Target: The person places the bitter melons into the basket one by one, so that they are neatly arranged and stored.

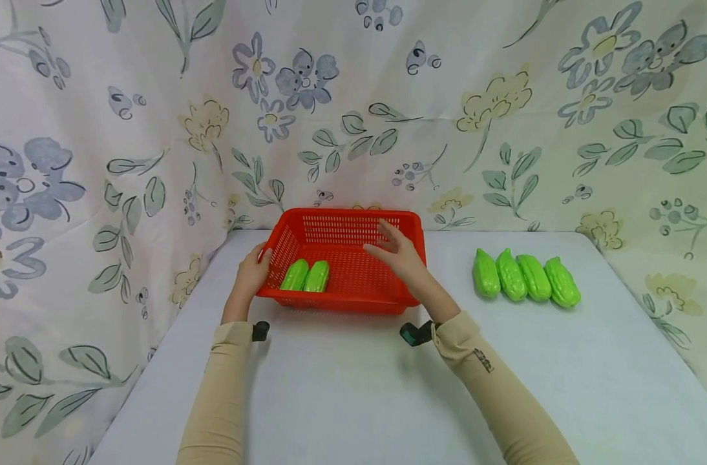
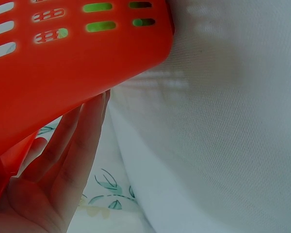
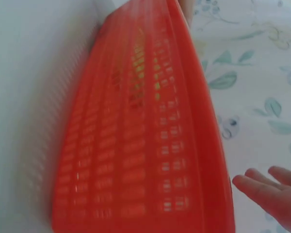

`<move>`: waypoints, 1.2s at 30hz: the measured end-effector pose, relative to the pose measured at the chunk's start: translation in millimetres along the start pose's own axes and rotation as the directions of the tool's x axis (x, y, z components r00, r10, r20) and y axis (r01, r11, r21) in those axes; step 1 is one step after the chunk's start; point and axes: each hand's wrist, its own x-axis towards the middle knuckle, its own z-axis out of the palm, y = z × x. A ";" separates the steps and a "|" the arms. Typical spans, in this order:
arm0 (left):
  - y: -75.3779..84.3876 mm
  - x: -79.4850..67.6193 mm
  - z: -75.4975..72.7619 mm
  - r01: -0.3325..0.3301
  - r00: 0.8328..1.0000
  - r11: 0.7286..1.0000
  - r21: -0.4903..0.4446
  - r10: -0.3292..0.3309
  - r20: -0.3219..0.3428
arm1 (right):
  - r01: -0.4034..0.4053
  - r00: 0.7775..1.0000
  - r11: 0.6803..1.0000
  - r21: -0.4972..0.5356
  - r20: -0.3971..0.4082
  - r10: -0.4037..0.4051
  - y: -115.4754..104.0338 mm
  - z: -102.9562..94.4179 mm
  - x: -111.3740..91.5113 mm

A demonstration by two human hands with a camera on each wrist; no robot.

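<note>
A red plastic basket (image 1: 353, 302) with slotted walls stands at the far middle of the table. Two bright green bumpy vegetables (image 1: 316, 276), like bitter melons, lie side by side in its left front part. My left hand (image 1: 253, 271) grips the basket's left side, thumb at the rim; the left wrist view shows its fingers (image 2: 80, 145) against the outside of the basket. My right hand (image 1: 404, 258) hovers over the basket's right part, fingers spread and holding nothing. In the right wrist view its fingers (image 3: 262, 187) show beyond the rim.
Several more green bumpy vegetables (image 1: 536, 278) lie in a row on the white table (image 1: 342, 387), right of the basket. A flowered curtain (image 1: 353, 97) hangs behind the table and along its left side.
</note>
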 end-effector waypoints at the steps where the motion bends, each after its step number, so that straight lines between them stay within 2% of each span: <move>1: -0.3 0.2 -0.1 0.000 1.000 1.000 -0.001 0.000 0.000 | 0.000 1.000 1.000 -0.004 -0.009 0.000 0.3 -3.4 -0.7; 13: -0.9 0.4 -0.9 -0.015 1.000 1.000 -0.010 0.015 -0.006 | 0.005 0.994 0.999 -0.036 -0.107 -0.008 7.3 -44.5 -13.6; 23: -2.5 4.2 -1.3 -0.018 1.000 1.000 -0.009 0.018 0.000 | 0.010 0.976 0.996 -0.088 -0.216 -0.029 34.7 -84.7 -21.3; 30: -1.4 3.9 -1.6 -0.006 1.000 1.000 -0.015 0.006 0.008 | -0.034 0.952 0.993 -0.110 -0.305 -0.001 51.8 -112.1 -32.6; 36: -0.9 1.9 -0.3 -0.010 1.000 1.000 -0.004 0.010 0.002 | -0.060 0.942 0.987 -0.149 -0.335 0.007 69.3 -131.4 -40.0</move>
